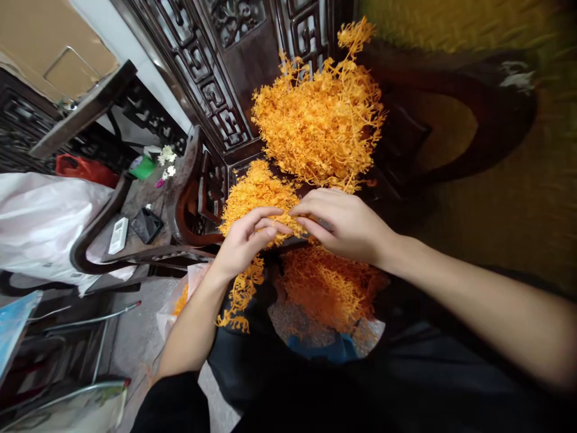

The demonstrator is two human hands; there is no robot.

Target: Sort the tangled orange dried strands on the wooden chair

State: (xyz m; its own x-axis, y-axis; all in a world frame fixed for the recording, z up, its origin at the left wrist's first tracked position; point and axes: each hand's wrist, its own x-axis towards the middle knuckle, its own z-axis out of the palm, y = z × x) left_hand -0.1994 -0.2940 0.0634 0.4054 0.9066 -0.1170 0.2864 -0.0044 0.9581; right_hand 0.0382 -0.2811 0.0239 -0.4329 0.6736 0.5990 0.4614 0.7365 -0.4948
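Note:
My left hand (246, 237) is closed, fingers bent and thumb drawn in, in front of a small heap of orange stringy, curly tufts (259, 189). An orange strand (247, 282) hangs below it over my dark-clothed leg. Opposite, my right hand (347, 222) pinches with its fingertips almost meeting those of my left. Bits of orange show between the fingertips, though the heap behind makes their outline hard to tell. Behind the hands a larger orange heap (320, 123) rests on the dark wooden chair. Beneath them lies more orange tangle (329, 282), in shadow between my legs.
Carved dark wooden chair backs (216, 102) stand behind the heaps. At left, a small wooden table (135, 201) bears a black tray-like object (146, 224), a white device (118, 236), white flowers (166, 155) and a green roll (142, 167). A white bag (40, 222) bulges beyond. Folding-chair frames (97, 325) stand lower left.

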